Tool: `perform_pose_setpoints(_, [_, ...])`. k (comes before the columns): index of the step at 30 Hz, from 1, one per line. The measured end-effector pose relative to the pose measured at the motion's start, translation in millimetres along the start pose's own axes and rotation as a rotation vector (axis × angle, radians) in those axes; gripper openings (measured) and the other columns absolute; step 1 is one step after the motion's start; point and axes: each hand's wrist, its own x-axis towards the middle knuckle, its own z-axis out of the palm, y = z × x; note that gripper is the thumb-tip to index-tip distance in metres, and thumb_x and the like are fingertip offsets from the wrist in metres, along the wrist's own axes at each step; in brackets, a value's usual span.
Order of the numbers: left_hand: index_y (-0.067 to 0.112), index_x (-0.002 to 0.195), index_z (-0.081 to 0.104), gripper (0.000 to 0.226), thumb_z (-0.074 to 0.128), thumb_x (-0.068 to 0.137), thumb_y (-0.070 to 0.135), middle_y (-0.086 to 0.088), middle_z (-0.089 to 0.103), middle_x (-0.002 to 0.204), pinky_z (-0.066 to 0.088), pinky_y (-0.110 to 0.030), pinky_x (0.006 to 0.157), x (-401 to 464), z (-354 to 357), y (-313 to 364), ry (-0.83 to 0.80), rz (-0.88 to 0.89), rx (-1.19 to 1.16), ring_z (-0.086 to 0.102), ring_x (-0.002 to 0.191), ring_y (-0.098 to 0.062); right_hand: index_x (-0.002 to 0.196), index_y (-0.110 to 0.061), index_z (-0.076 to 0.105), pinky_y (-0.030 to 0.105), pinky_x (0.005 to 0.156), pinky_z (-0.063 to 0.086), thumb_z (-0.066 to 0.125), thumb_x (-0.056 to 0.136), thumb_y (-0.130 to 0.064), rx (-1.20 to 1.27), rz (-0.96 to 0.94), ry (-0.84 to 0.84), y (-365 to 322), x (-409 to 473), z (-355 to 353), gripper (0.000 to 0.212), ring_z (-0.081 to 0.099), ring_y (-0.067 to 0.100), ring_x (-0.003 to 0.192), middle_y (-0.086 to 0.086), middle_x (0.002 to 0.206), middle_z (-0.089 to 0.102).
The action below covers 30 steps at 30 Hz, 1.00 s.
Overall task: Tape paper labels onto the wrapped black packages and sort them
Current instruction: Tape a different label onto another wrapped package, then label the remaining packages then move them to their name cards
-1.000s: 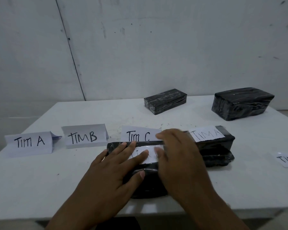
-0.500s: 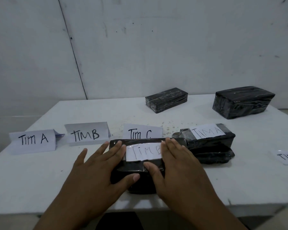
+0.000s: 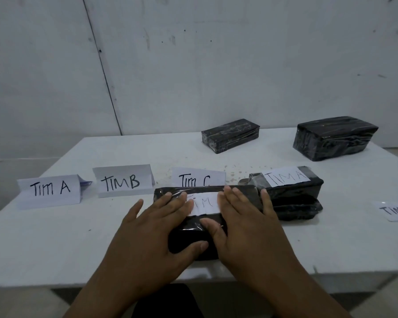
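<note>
Two flat, open-grip hands, left hand (image 3: 147,235), right hand (image 3: 246,228), press package (image 3: 189,235) | white table (image 3: 55,244) | grey wall (image 3: 216,65)

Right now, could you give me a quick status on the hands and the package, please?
Left hand and right hand flat, pressing label onto front package. Labelled TIM A package touching its right side.

White table (image 3: 55,244) – speckled near middle; grey scuffed wall (image 3: 216,65) behind.
</note>
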Motion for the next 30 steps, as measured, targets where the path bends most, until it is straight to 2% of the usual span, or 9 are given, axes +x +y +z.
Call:
perform_pose_setpoints(4, [0.047,0.156,0.028,0.101,0.020,0.067,0.094,0.028,0.015,0.164,0.000,-0.039,0.128,-0.2,-4.8,6.5,0.073,-0.019,0.047,0.008,0.153,0.003,0.161,-0.018,0.024,0.048,0.124,-0.013,-0.012,0.077,-0.075,-0.018,0.069,-0.063,-3.3,0.6,-15.3,0.107,0.010,0.012,0.156,0.000,0.169,0.022])
perform_pose_setpoints(6, [0.045,0.154,0.036,0.091,0.031,0.074,0.088,0.023,0.021,0.165,0.004,-0.039,0.128,1.3,-3.9,9.2,0.124,0.031,0.000,0.016,0.153,0.000,0.160,-0.025,0.023,0.050,0.125,-0.008,-0.007,0.079,-0.074,0.002,0.065,-0.050,-4.6,2.8,-22.2,0.099,0.010,0.015,0.156,-0.002,0.169,0.018])
perform_pose_setpoints(8, [0.048,0.155,0.032,0.084,0.036,0.078,0.083,0.025,0.015,0.166,0.005,-0.036,0.128,1.0,1.6,9.3,0.103,0.094,-0.044,0.009,0.153,0.003,0.160,-0.033,0.018,0.052,0.126,-0.004,-0.001,0.086,-0.069,0.027,-0.012,-0.074,-3.7,4.4,-20.8,0.084,0.004,0.015,0.157,-0.007,0.171,0.009])
perform_pose_setpoints(14, [0.056,0.155,0.019,0.085,0.030,0.075,0.083,0.037,0.005,0.161,0.001,-0.036,0.128,0.2,5.3,5.3,0.043,0.068,-0.008,-0.007,0.149,0.014,0.152,-0.032,0.045,0.063,0.121,0.016,0.009,0.100,-0.063,0.017,-0.040,-0.040,4.1,-0.5,-2.8,0.070,0.031,0.018,0.151,-0.003,0.161,0.040])
perform_pose_setpoints(18, [0.056,0.154,0.023,0.089,0.030,0.070,0.086,0.040,0.006,0.158,-0.003,-0.031,0.127,-1.6,-1.8,1.2,0.049,0.012,-0.034,-0.007,0.146,0.018,0.160,-0.025,0.028,0.055,0.123,-0.010,-0.006,0.087,-0.073,0.061,-0.011,-0.030,3.5,-1.3,-5.1,0.093,0.009,0.012,0.156,-0.003,0.169,0.020])
perform_pose_setpoints(23, [0.051,0.156,0.023,0.098,0.025,0.065,0.088,0.037,0.006,0.158,-0.007,-0.021,0.123,-7.3,-8.4,-3.1,0.026,-0.055,-0.043,-0.004,0.143,0.020,0.163,-0.021,0.015,0.046,0.123,-0.017,-0.010,0.080,-0.082,0.070,0.059,-0.046,6.3,-3.7,-9.9,0.106,-0.001,0.006,0.156,-0.005,0.171,0.011])
perform_pose_setpoints(25, [0.046,0.157,0.027,0.103,0.021,0.063,0.089,0.033,0.015,0.161,-0.002,-0.023,0.125,-6.1,-16.6,0.1,0.028,-0.091,-0.036,0.006,0.144,0.018,0.161,-0.018,0.021,0.044,0.124,-0.016,0.000,0.083,-0.085,0.073,0.069,-0.047,5.7,-3.3,-15.7,0.105,0.005,0.007,0.156,-0.004,0.170,0.018])
perform_pose_setpoints(27, [0.042,0.154,0.035,0.106,0.016,0.062,0.090,0.026,0.033,0.160,0.010,-0.029,0.127,-1.9,-27.5,8.8,0.038,-0.121,0.023,0.027,0.145,0.008,0.152,-0.020,0.043,0.043,0.126,-0.008,0.014,0.084,-0.089,0.103,0.071,0.002,8.2,-3.5,-20.4,0.101,0.027,0.008,0.151,-0.006,0.159,0.041])
perform_pose_setpoints(30, [0.039,0.146,0.049,0.096,0.018,0.071,0.089,0.017,0.057,0.145,0.037,-0.042,0.116,8.4,-36.5,25.6,0.137,-0.121,0.084,0.053,0.131,-0.011,0.112,-0.026,0.069,0.042,0.123,0.021,0.040,0.087,-0.080,0.216,0.041,0.277,19.7,-7.7,-21.0,0.066,0.060,0.007,0.114,-0.013,0.115,0.069])
